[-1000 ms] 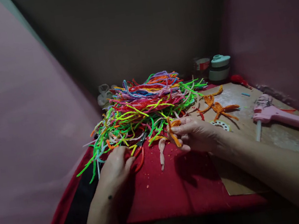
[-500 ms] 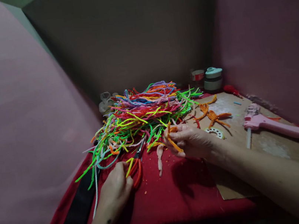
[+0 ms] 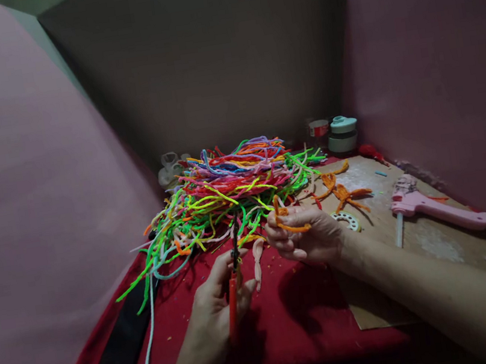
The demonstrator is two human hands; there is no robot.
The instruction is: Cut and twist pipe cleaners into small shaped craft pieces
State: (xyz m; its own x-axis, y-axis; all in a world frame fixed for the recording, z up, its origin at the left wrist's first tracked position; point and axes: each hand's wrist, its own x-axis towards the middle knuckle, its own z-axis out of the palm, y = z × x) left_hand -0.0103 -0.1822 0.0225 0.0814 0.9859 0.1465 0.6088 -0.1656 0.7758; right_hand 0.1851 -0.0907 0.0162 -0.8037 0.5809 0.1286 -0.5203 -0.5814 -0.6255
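Note:
My left hand (image 3: 217, 298) grips a pair of scissors (image 3: 233, 308) with red-orange handles. The dark blades point up and away, close to the heap of colourful pipe cleaners (image 3: 235, 192). To the right, my right hand (image 3: 310, 236) pinches a bent orange pipe cleaner (image 3: 294, 228), one end of which sticks out to the right over the fingers. Between the two hands a pale pink twisted piece (image 3: 258, 262) lies on the red cloth (image 3: 301, 325). Orange pipe-cleaner bows (image 3: 349, 195) rest on the cardboard just beyond my right hand.
A pink glue gun (image 3: 438, 207) lies on the brown cardboard (image 3: 393, 299) at right. Near it is a white ring with holes (image 3: 349, 221). A jar with a pale teal lid (image 3: 343, 133) stands behind. At left are a black flat object (image 3: 116, 347) and a white cable (image 3: 151, 347).
My left hand has picked the scissors up off the cloth and turned them upright. The orange pipe cleaner in my right hand has swung from pointing down to pointing right.

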